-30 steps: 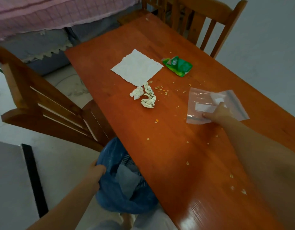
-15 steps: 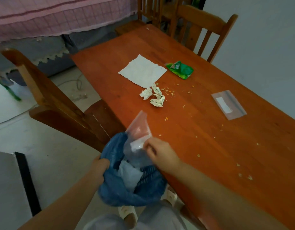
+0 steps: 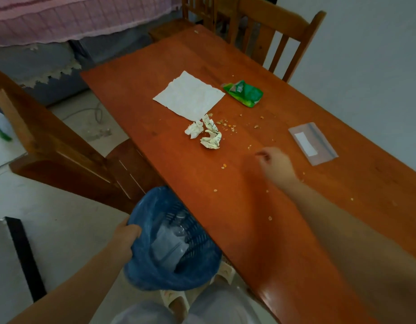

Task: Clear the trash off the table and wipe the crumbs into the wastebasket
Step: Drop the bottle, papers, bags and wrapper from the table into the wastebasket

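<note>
The right hand (image 3: 276, 166) is out over the surface (image 3: 260, 242), blurred, its fingers (image 3: 263, 156) loosely curled and holding nothing that I can see, between the crumpled paper (image 3: 205, 134) and the flat clear bag (image 3: 313, 143). The left hand (image 3: 126, 235) grips the rim of the bin (image 3: 169, 242), held just beside the near edge with its blue liner open. A napkin (image 3: 189, 97) and a green wrapper (image 3: 244, 93) lie farther off, and crumbs (image 3: 228, 126) are scattered widely. The risk, to my eye, is a sweeping grab — dragging the paper across would scatter crumbs over the edge onto the floor rather than into the bin. The bag lies flat and slick, so it may slide instead of lifting. And the bin is held one-handed by the rim — a tilt could spill what is already inside.
</note>
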A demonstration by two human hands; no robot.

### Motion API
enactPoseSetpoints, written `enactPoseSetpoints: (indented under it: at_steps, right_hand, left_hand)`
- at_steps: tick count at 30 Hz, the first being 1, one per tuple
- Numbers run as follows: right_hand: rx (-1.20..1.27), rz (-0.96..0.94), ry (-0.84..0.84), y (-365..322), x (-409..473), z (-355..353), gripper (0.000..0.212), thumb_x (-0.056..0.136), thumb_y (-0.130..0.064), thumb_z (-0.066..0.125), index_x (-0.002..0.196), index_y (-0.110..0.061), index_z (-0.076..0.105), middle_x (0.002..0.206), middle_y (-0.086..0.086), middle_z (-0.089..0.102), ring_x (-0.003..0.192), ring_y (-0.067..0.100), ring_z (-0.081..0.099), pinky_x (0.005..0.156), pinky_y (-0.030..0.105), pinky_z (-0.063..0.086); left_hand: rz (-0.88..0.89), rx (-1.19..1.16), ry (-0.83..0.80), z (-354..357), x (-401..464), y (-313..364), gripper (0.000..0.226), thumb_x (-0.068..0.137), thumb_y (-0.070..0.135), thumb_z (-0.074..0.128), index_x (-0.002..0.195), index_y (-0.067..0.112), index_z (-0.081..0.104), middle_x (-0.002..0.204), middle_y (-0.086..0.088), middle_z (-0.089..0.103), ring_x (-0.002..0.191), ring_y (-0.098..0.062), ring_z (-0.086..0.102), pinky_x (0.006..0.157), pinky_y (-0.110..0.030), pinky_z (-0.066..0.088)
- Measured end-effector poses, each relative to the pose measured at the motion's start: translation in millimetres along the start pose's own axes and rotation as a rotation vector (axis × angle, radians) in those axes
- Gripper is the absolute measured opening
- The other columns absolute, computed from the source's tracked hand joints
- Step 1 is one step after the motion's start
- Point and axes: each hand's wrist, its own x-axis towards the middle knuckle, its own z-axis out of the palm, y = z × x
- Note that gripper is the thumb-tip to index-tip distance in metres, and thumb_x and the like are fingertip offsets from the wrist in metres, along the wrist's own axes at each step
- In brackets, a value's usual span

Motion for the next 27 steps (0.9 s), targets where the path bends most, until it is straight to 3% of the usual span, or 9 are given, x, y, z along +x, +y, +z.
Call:
enactPoseSetpoints:
  at_steps: [3,6,8,11,14,16,22,24,27]
  right_hand:
    - [-0.128,0.224,0.095,71,43,-40,0.034,0.093,-0.015,0.047,0.127,-0.008,0.05,0.133,0.017,0.048,0.105,0.03,0.057,0.086,0.04,0.049]
    - [-0.24,0.38,0.014,113,63,-49,0.054,0.091,-0.028,0.053,0.137,-0.006,0.034,0.14,0.021,0.037,0.116,0.039,0.049,0.092,0.051,0.047]
    - [-0.313,0.405,-0.029,122,69,-42,0.05,0.092,-0.03,0.052,0.131,-0.003,0.037,0.131,0.024,0.046,0.108,0.039,0.055,0.082,0.047,0.05]
    - [-0.447,0.407,0.04,124,74,-35,0.022,0.094,-0.012,0.045,0.11,0.001,0.052,0.099,0.022,0.061,0.084,0.034,0.062,0.063,0.039,0.048]
    - [-0.472,0.408,0.058,126,77,-47,0.023,0.09,0.003,0.041,0.107,0.001,0.056,0.09,0.023,0.062,0.08,0.036,0.061,0.064,0.042,0.05]
    - [-0.302,0.414,0.134,121,77,-58,0.024,0.091,0.0,0.041,0.108,0.001,0.058,0.091,0.022,0.063,0.08,0.036,0.061,0.068,0.041,0.051]
    - [0.041,-0.043,0.292,24,32,-33,0.021,0.092,-0.009,0.049,0.108,-0.006,0.062,0.09,0.015,0.068,0.069,0.022,0.059,0.056,0.029,0.047]
    - [0.134,-0.226,0.24,-24,5,-4,0.021,0.089,-0.005,0.052,0.107,-0.005,0.064,0.09,0.015,0.07,0.074,0.028,0.064,0.065,0.037,0.053]
    - [0.195,-0.467,0.111,-87,-47,54,0.027,0.083,-0.003,0.052,0.106,-0.005,0.067,0.098,0.013,0.072,0.086,0.025,0.068,0.078,0.03,0.051]
  left_hand:
    - [-0.028,-0.039,0.045,8,-5,6,0.046,0.078,-0.016,0.035,0.114,0.007,0.054,0.086,-0.017,0.06,0.079,-0.037,0.057,0.072,-0.043,0.051]
    - [-0.042,-0.028,0.07,14,-3,6,0.052,0.078,-0.015,0.036,0.125,0.002,0.052,0.1,-0.022,0.062,0.086,-0.039,0.057,0.078,-0.047,0.051]
    - [-0.048,-0.035,0.081,17,-2,5,0.054,0.078,-0.015,0.036,0.127,0.002,0.051,0.101,-0.022,0.061,0.09,-0.04,0.057,0.079,-0.047,0.051]
    - [-0.05,-0.064,0.087,22,-5,6,0.053,0.079,-0.016,0.036,0.126,0.004,0.052,0.099,-0.019,0.061,0.094,-0.04,0.057,0.084,-0.049,0.05]
    - [-0.06,-0.074,0.09,23,-6,7,0.053,0.08,-0.016,0.036,0.126,0.006,0.052,0.102,-0.018,0.059,0.093,-0.039,0.056,0.075,-0.044,0.051]
    - [-0.063,-0.083,0.082,21,-2,5,0.054,0.079,-0.016,0.037,0.127,0.004,0.051,0.107,-0.021,0.06,0.091,-0.04,0.058,0.068,-0.04,0.052]
    - [-0.02,-0.097,0.035,5,-1,4,0.049,0.077,-0.015,0.038,0.119,0.004,0.055,0.099,-0.021,0.061,0.092,-0.042,0.059,0.081,-0.05,0.051]
    - [0.003,-0.083,0.015,-4,1,4,0.047,0.075,-0.015,0.039,0.117,0.0,0.054,0.094,-0.021,0.062,0.095,-0.043,0.059,0.083,-0.052,0.05]
    - [0.008,-0.103,-0.002,-22,4,4,0.047,0.075,-0.016,0.038,0.117,-0.002,0.054,0.085,-0.02,0.061,0.084,-0.04,0.06,0.071,-0.044,0.053]
